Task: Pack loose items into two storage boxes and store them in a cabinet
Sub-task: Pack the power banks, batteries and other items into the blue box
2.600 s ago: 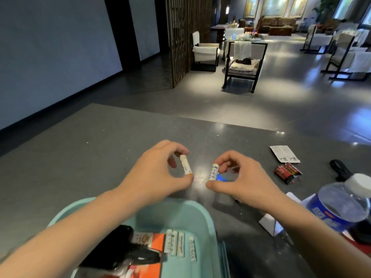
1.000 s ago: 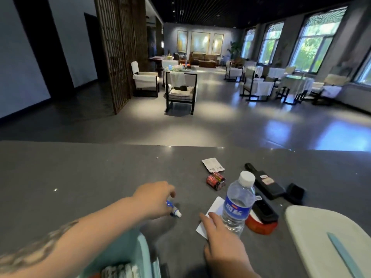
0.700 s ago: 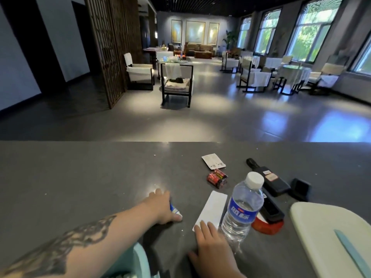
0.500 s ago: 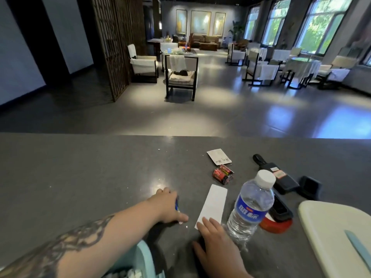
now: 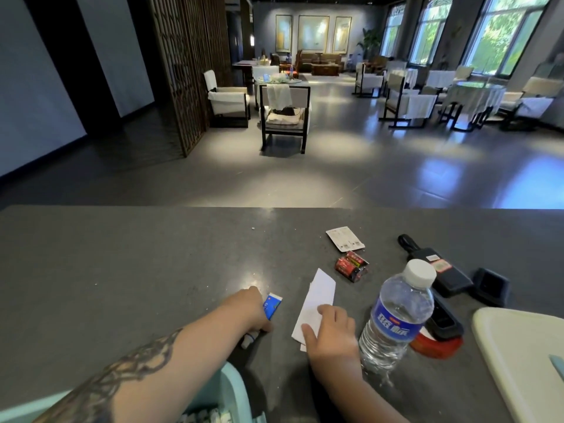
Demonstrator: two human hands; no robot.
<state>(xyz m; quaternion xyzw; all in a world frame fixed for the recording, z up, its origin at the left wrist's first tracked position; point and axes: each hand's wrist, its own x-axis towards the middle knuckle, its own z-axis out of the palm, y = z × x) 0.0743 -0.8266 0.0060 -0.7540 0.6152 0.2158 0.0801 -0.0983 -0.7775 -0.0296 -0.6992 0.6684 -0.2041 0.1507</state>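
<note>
Fingers of left hand [image 5: 253, 312] curled round blue tube [image 5: 271, 305]; right hand [image 5: 331, 326] flat on white paper [image 5: 317, 296]. Teal box [image 5: 235, 389], six o'clock, part-filled. Unpacked: red batteries [image 5: 351, 265], card [image 5: 345, 238], one o'clock. Cabinet unseen.

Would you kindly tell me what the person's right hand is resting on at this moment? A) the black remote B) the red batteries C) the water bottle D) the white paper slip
D: the right hand lies on the near end of the white paper slip, beside the water bottle without touching it.
</note>
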